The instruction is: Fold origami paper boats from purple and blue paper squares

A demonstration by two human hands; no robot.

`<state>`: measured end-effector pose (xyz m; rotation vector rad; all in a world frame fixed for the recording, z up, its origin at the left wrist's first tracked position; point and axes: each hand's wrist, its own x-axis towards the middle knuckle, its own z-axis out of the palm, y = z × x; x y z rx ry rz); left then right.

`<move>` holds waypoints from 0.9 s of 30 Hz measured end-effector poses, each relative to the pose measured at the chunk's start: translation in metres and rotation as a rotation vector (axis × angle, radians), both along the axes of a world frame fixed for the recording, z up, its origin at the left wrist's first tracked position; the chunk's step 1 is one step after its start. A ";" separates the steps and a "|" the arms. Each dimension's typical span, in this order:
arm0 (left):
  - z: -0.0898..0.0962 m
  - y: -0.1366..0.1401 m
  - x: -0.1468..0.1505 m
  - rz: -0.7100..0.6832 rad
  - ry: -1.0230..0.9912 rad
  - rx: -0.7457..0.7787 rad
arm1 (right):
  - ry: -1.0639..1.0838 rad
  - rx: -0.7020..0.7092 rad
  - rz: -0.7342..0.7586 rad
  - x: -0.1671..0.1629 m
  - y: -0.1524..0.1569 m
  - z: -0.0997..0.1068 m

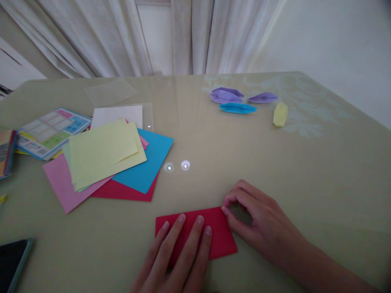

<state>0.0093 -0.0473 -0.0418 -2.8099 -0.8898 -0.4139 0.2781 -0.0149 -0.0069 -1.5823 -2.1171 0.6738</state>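
A sheet of red paper point(221, 238), folded to a rectangle, lies on the table near its front edge. My left hand point(180, 256) rests flat on it with fingers spread, covering its lower left part. At the paper's upper right corner, the thumb and forefinger of my right hand point(256, 215) are pinched on the edge. To the left lies a loose pile of coloured sheets, with pale yellow paper point(104, 150) on top, blue paper point(155, 152) and pink paper point(69, 183) beneath.
Folded paper pieces sit at the back right: purple ones point(226, 96), a blue one point(238, 108) and a yellow one point(280, 114). A printed paper pack point(55, 130) lies at the left. A dark-screened device point(14, 260) occupies the lower left corner. Curtains point(116, 36) hang behind the table.
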 end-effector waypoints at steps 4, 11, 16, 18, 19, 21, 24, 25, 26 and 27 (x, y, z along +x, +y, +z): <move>0.000 0.000 0.000 0.006 -0.005 -0.018 | -0.003 0.008 0.007 0.000 0.000 0.001; -0.001 -0.006 0.000 0.021 -0.018 -0.045 | -0.014 0.023 -0.010 -0.001 0.001 0.003; -0.002 -0.013 0.005 0.135 -0.074 -0.096 | -0.051 0.042 -0.011 -0.003 0.000 0.000; -0.001 -0.011 0.006 0.107 -0.058 -0.079 | -0.073 0.055 -0.008 -0.002 0.002 -0.002; 0.000 -0.010 0.005 0.083 -0.043 -0.064 | -0.080 0.060 -0.006 -0.002 0.003 -0.003; 0.001 -0.006 0.003 0.044 -0.008 -0.036 | -0.089 0.084 -0.006 -0.001 0.004 -0.002; 0.002 -0.003 -0.001 0.041 0.034 -0.023 | -0.123 0.227 0.025 -0.003 -0.002 0.005; 0.002 -0.004 -0.002 0.037 0.039 -0.019 | -0.152 0.296 0.058 -0.006 -0.009 0.008; 0.002 -0.004 -0.003 0.037 0.042 -0.015 | -0.196 0.369 0.099 -0.009 -0.017 0.011; 0.001 -0.005 -0.002 0.036 0.043 -0.011 | -0.250 0.424 0.157 -0.012 -0.028 0.013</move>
